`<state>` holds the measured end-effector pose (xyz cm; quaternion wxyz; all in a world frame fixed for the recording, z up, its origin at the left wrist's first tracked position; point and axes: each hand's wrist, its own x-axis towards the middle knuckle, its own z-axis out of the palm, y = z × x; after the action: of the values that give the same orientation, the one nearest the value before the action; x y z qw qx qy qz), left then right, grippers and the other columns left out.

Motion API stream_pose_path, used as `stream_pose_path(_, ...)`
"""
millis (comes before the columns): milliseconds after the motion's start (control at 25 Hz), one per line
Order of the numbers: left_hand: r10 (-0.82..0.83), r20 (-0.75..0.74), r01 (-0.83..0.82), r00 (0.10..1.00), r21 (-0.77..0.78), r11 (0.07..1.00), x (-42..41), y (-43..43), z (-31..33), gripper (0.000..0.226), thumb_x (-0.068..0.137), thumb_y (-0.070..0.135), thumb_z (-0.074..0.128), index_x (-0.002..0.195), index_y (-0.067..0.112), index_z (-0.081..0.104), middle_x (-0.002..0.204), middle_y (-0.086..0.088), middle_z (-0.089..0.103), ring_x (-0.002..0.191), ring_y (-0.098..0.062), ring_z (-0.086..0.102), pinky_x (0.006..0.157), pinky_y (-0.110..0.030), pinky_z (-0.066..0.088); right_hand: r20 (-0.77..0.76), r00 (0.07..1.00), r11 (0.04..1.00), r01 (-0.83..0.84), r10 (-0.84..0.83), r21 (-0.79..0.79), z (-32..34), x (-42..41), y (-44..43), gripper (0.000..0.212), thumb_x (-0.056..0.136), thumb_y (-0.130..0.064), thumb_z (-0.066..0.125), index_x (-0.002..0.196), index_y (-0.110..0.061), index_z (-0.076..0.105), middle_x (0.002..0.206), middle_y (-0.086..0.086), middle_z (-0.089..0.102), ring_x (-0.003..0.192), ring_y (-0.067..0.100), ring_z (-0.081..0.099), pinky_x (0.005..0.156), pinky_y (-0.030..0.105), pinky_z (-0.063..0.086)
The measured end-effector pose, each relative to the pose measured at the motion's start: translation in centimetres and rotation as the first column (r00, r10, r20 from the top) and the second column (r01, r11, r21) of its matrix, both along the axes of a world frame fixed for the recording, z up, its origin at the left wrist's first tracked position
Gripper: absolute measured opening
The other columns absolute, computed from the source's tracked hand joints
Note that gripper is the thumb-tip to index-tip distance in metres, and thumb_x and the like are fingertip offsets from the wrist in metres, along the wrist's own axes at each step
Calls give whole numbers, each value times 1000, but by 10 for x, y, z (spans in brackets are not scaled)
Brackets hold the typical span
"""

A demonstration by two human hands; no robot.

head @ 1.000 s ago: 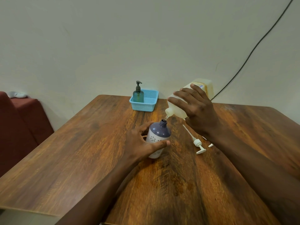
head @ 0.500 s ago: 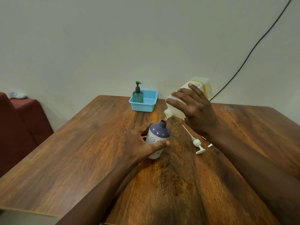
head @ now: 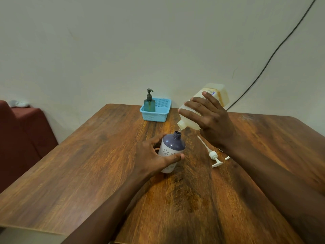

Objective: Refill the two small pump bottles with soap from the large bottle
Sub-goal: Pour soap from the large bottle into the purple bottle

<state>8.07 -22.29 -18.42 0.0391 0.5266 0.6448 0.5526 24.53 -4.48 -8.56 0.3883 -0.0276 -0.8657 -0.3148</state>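
— Where is the small bottle point(head: 173, 146) found?
— Upright on the counter point(head: 88, 164), gripped by the left hand point(head: 151, 155).
— And the large bottle point(head: 219, 95)?
— It is grasped by the right hand point(head: 211, 120), tilted, its spout held just above the small bottle's open neck.

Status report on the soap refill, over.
Left hand grips purple-topped bottle, upright, neck open. Right hand holds large bottle tipped, nozzle just above that neck. Green pump bottle waits in blue basket. Loose white pump beside, clear of pour.
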Motion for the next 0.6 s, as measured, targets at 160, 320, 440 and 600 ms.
stream_pose_path(160,5,-14,-5,1000,5,1000,2,-1,1,80,65,61,91,135,29,68,119,17,75,109,4,68,92,-27,59,-9,1000,1000,-5,5,24,0,-1,-2,44,92,-3,64,135,-14,66,134,16,66,127,37,61,120,54,32)
stream_pose_path(320,-16,-21,16,1000,4,1000,2,-2,3,81,65,69,85,134,31,67,119,18,75,109,5,68,90,-22,57,-10,1000,999,-7,8,49,-2,-1,-2,46,89,-7,73,134,-15,67,133,16,67,126,36,62,121,52,29)
stream_pose_path(440,-19,-25,19,999,7,1000,4,-3,5,79,64,70,84,133,36,65,117,21,74,108,7,67,88,-16,55,9,1000,998,-11,10,60,-2,-1,-2,43,93,-12,67,135,-16,66,135,16,66,127,37,61,122,51,25)
stream_pose_path(600,-26,-21,26,999,12,1000,6,-4,9,73,65,67,85,129,43,61,113,27,71,106,8,67,85,-10,53,26,1000,997,-13,11,81,-1,-1,-2,41,95,-13,64,136,-16,65,136,16,65,128,36,60,122,52,26)
